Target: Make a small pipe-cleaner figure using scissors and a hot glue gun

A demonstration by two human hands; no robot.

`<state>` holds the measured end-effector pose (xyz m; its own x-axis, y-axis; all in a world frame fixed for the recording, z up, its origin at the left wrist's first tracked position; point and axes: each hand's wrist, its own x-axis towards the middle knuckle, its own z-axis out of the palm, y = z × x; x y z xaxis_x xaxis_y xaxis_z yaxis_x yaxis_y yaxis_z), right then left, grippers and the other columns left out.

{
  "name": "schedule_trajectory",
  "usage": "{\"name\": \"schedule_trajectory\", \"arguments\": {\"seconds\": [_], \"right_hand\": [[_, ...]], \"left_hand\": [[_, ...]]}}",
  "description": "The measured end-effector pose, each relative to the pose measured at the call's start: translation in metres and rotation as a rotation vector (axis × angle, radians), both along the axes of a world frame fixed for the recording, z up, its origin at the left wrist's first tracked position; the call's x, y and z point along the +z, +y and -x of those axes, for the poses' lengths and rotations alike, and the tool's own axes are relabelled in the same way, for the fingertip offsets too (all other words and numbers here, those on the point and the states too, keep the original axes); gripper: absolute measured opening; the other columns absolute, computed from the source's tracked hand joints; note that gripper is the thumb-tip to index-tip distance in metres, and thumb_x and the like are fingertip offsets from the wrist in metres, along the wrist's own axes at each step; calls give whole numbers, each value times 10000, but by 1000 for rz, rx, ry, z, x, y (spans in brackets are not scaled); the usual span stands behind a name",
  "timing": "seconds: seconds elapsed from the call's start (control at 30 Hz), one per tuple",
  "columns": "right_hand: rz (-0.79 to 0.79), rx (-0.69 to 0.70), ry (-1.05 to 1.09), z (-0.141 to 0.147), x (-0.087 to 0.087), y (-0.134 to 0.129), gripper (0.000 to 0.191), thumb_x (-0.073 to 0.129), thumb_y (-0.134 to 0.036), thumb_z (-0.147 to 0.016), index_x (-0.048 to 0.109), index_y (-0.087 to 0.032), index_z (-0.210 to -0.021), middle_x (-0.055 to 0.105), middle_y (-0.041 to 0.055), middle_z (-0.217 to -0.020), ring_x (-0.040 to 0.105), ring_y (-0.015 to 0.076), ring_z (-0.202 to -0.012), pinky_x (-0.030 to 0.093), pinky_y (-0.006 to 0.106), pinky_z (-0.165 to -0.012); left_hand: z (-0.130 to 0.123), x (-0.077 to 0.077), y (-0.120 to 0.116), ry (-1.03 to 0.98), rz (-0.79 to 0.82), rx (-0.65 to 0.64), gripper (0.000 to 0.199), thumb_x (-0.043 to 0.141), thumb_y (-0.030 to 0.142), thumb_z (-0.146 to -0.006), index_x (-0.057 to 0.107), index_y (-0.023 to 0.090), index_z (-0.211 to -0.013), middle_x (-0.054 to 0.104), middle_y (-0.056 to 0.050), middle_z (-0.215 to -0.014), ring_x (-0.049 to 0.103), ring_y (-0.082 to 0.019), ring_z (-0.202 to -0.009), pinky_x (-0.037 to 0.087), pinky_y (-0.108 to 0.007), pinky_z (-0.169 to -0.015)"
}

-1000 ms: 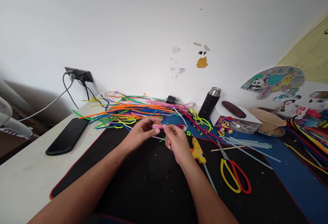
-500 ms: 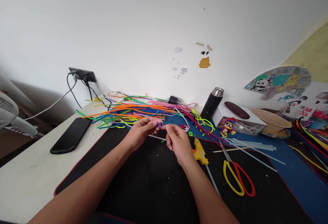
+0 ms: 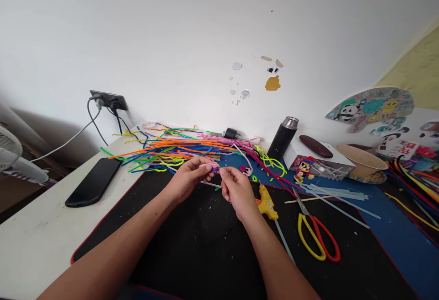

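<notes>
My left hand (image 3: pixel 192 175) pinches a small pink and purple pipe cleaner piece (image 3: pixel 214 167) between thumb and fingers, above the black mat (image 3: pixel 192 249). Close against its right end is my right hand (image 3: pixel 236 190), thumb and index finger pressed together. Whatever lies between those right fingertips is too small to make out. Behind both hands spreads a pile of coloured pipe cleaners (image 3: pixel 178 144). A small pink, white and black figure piece (image 3: pixel 246 170) rests just beyond my right hand, beside a green ring (image 3: pixel 254 178).
A yellow glue gun (image 3: pixel 266 204) and red-and-yellow scissors (image 3: pixel 311 231) lie right of my right hand, near clear glue sticks (image 3: pixel 339 193). Farther back stand a black flask (image 3: pixel 283 137), a white box (image 3: pixel 322 158) and a colourful figurine (image 3: pixel 304 169). A phone (image 3: pixel 93 182) is at left.
The pink and purple piece has turned slightly in my left fingers and shows more of its side. My right fingertips have shifted a little; the view has moved slightly.
</notes>
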<state>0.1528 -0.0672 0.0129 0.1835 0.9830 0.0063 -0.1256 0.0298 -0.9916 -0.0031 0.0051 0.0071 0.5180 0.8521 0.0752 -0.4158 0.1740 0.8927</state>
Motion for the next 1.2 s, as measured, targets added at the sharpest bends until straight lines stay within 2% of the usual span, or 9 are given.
{"name": "schedule_trajectory", "arguments": {"seconds": [0.2,0.6,0.93,1.2], "right_hand": [[-3,24,6,0,-1,-1,400,695,-593,-879,627,-200,-852,475,-85,-498,365,77,-373,243,219,-372],[34,25,90,1,2,-1,445,725,-630,-839,628,-195,-858,464,-93,-489,348,63,-359,211,202,-361],[43,32,79,-1,0,0,434,743,-611,-826,632,-193,-863,473,-87,-488,352,65,-361,192,200,-357],[9,-30,47,1,-6,3,439,738,-605,-835,658,-178,-898,448,-96,-486,348,65,-371,200,199,-373]], "left_hand": [[0,-1,-1,11,2,-52,236,878,328,-796,770,154,-912,716,-46,-798,638,-143,-724,486,-243,-673],[-1,1,-1,-43,54,-17,225,889,318,-783,768,157,-884,714,-38,-802,641,-133,-725,513,-240,-697],[0,1,-1,-5,47,-73,266,905,319,-762,771,149,-918,729,-53,-820,657,-142,-742,502,-232,-672],[-2,-6,5,-64,93,3,289,913,327,-752,750,151,-914,736,-46,-829,655,-124,-724,503,-226,-684]]}}
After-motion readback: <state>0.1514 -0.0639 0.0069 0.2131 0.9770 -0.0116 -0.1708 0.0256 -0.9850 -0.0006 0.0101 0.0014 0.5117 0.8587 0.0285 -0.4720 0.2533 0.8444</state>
